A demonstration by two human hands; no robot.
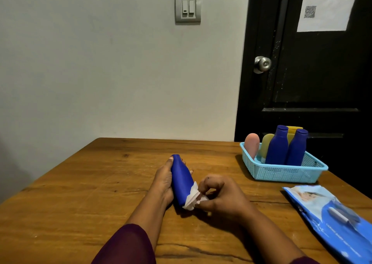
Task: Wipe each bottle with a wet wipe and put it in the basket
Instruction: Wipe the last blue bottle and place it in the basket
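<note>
A blue bottle (pixel 181 180) lies tilted over the middle of the wooden table (pixel 80 193), its cap end pointing away from me. My left hand (pixel 164 180) grips it from the left side, fingers curled round it. My right hand (pixel 217 195) pinches a crumpled white wet wipe (pixel 192 199) against the bottle's near end. A light blue mesh basket (pixel 281 173) stands at the right back of the table. It holds two upright blue bottles (pixel 277 146), a pink one (pixel 251 145) and yellow ones (pixel 266 143).
A blue pack of wet wipes (pixel 330 219) lies at the table's right front edge. Behind the basket is a black door (pixel 322 72) with a round knob. A grey wall with a light switch (pixel 188 8) rises behind the table.
</note>
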